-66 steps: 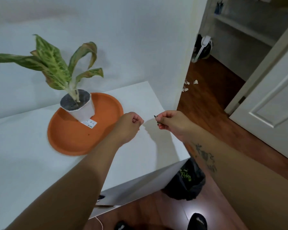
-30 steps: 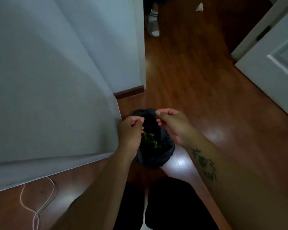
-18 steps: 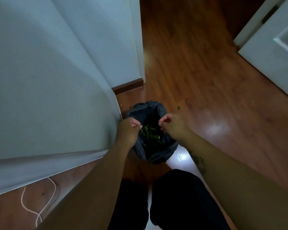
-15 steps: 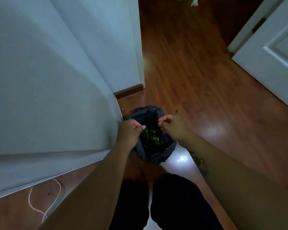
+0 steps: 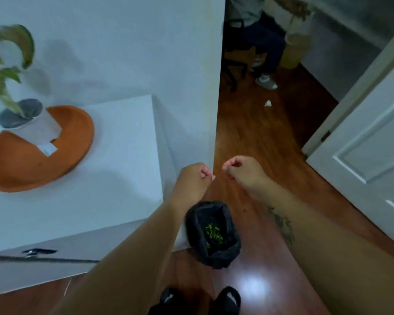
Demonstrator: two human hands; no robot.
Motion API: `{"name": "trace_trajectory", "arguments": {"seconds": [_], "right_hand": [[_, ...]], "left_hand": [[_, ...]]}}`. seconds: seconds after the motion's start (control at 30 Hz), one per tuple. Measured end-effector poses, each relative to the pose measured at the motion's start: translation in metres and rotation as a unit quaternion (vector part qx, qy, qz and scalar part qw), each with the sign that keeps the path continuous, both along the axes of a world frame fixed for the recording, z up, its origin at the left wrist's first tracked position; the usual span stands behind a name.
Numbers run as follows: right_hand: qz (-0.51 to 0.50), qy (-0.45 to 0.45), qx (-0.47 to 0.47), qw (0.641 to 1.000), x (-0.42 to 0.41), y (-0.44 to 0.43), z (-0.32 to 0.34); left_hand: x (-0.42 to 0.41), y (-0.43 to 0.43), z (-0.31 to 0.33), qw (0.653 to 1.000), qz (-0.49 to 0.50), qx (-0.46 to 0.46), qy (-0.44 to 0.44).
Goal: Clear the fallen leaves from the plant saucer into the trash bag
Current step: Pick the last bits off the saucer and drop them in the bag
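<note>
An orange plant saucer (image 5: 62, 160) lies on the white table (image 5: 114, 196) at the left, with a white potted plant (image 5: 30, 123) standing on it. I see no loose leaves on its bare surface. A black trash bag (image 5: 214, 253) stands on the wood floor beside the table's corner, green leaf bits (image 5: 213, 234) inside it. My left hand (image 5: 195, 178) and my right hand (image 5: 242, 170) hover above the bag at table height. Both have curled fingers, and nothing shows in them.
A white wall corner (image 5: 212, 87) rises just behind my hands. A white door (image 5: 359, 155) stands open at the right. Beyond the corner a seated person's leg and shoe (image 5: 266, 80) show, and a crumpled white scrap (image 5: 268, 103) lies on the floor. My black shoes (image 5: 225, 301) are below.
Both hands rose from the bag's mouth to table height, and my view lifted so the saucer and plant are back in sight. The leaf bits now lie in the bag.
</note>
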State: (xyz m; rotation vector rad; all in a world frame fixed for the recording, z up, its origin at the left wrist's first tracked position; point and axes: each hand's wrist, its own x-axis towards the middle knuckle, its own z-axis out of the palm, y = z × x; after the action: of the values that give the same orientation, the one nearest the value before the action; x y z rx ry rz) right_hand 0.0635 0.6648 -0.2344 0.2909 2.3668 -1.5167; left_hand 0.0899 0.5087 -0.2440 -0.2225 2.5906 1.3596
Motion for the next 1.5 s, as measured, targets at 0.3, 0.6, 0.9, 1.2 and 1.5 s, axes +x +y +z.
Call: {"name": "trace_trajectory", "arguments": {"seconds": [0.3, 0.6, 0.9, 1.2, 1.5], "right_hand": [[0.052, 0.06, -0.029, 0.996, -0.021, -0.101, 0.069], [0.165, 0.12, -0.044, 0.978, -0.014, -0.263, 0.096], [0.224, 0.25, 0.09, 0.938, -0.026, -0.417, 0.102], [0.166, 0.236, 0.137, 0.948, -0.041, -0.466, 0.074], [0.151, 0.266, 0.106, 0.946, -0.054, -0.474, 0.071]], "left_hand": [[0.006, -0.116, 0.082, 0.991, 0.073, -0.055, 0.101], [0.055, -0.314, 0.069, 0.948, 0.12, -0.241, 0.168], [0.078, -0.464, 0.037, 0.956, 0.065, -0.271, 0.094], [0.07, -0.485, 0.025, 0.968, 0.056, -0.221, 0.106], [0.06, -0.471, 0.015, 0.949, 0.085, -0.281, 0.119]]}}
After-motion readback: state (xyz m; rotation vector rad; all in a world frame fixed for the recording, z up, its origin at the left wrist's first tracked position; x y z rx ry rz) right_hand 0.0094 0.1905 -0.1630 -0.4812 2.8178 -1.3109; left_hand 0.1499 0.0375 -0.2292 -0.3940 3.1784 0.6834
